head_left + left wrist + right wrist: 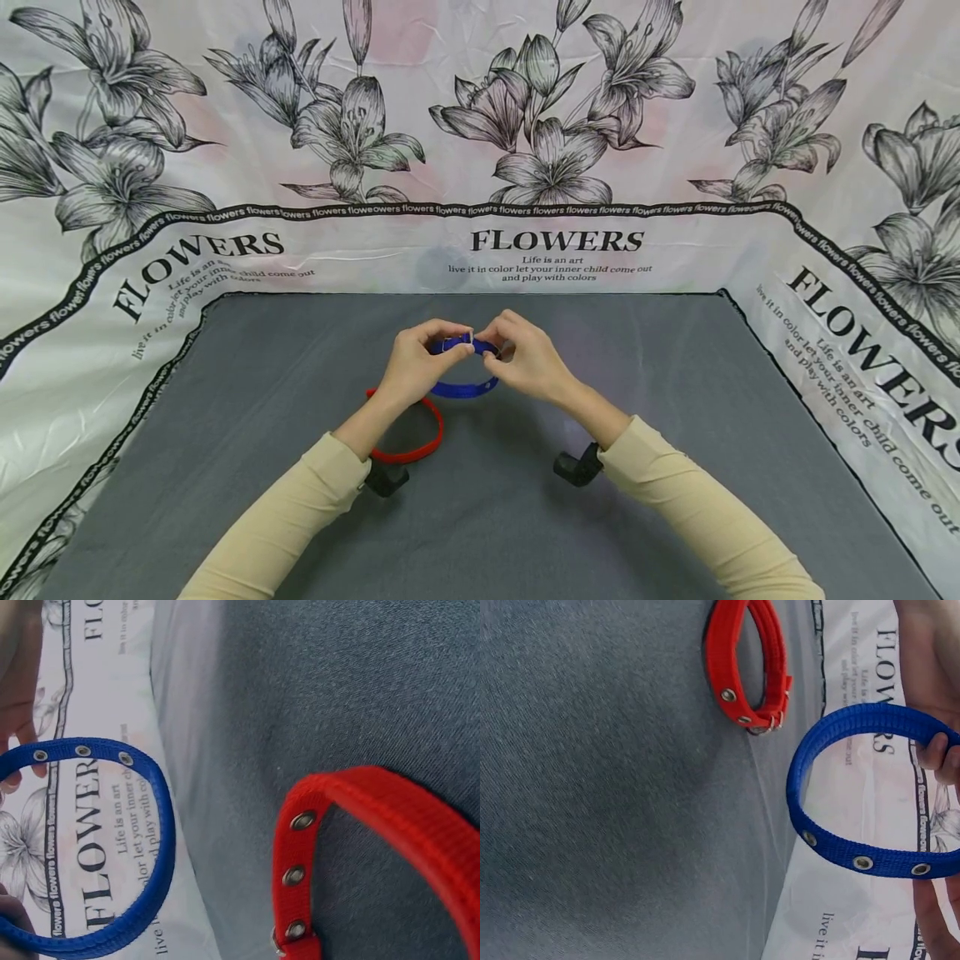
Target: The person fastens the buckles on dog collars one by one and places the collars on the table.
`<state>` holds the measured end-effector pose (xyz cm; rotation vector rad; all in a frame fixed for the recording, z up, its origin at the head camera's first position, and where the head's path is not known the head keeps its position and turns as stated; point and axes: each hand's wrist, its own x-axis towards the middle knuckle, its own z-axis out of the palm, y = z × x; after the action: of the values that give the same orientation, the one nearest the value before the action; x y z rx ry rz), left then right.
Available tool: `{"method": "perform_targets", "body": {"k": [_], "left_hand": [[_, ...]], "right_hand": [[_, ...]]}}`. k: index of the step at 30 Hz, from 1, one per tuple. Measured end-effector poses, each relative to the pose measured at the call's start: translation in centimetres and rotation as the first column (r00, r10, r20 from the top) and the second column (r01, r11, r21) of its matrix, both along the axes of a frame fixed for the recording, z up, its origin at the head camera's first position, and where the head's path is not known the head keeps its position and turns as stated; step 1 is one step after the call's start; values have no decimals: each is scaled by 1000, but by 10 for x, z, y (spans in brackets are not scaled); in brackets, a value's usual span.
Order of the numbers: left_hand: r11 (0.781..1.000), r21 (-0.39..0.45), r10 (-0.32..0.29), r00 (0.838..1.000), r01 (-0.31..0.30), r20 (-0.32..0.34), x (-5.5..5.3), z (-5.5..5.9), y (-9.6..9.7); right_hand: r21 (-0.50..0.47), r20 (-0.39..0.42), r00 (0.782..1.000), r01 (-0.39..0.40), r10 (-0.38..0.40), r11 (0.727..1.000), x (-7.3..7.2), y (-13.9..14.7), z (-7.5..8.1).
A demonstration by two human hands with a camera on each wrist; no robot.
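Both hands hold a blue collar (462, 390) up over the grey table, its loop hanging below the fingers. My left hand (420, 362) pinches it beside a small silver buckle (471, 337). From the other side, my right hand (531, 358) grips the strap between thumb and fingers, close to the left fingertips. Metal eyelets dot the blue collar (862, 862) in the right wrist view. A red collar (408, 457), also a loop with eyelets, lies on the table under the left forearm; its buckle (769, 724) is fastened.
The grey tabletop (480, 517) spreads beneath both arms. A white cloth with printed flowers and lettering (555, 242) stands along the back and sides. Each wrist wears a black camera (577, 467).
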<state>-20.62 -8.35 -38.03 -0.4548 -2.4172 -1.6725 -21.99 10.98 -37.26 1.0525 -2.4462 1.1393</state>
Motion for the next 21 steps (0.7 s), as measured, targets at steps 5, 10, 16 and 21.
{"method": "perform_targets", "body": {"k": [5, 10, 16, 21], "left_hand": [[1000, 3, 5, 1000, -5, 17, 1, 5, -1], [998, 69, 0, 1000, -2, 32, 2, 6, -1], [986, 168, -16, 996, 1, 88, 2, 10, -2], [957, 290, -37, 996, 12, 82, -2, 13, -5]], "right_hand": [[-25, -20, 1000, -4, 3, 1000, 1, -2, -2], [-40, -34, 999, -8, 7, 999, 1, -3, -1], [-30, -27, 1000, -13, 12, 999, 2, -4, 0], [-15, 7, 1000, -9, 9, 1000, 3, -4, -3]]}}
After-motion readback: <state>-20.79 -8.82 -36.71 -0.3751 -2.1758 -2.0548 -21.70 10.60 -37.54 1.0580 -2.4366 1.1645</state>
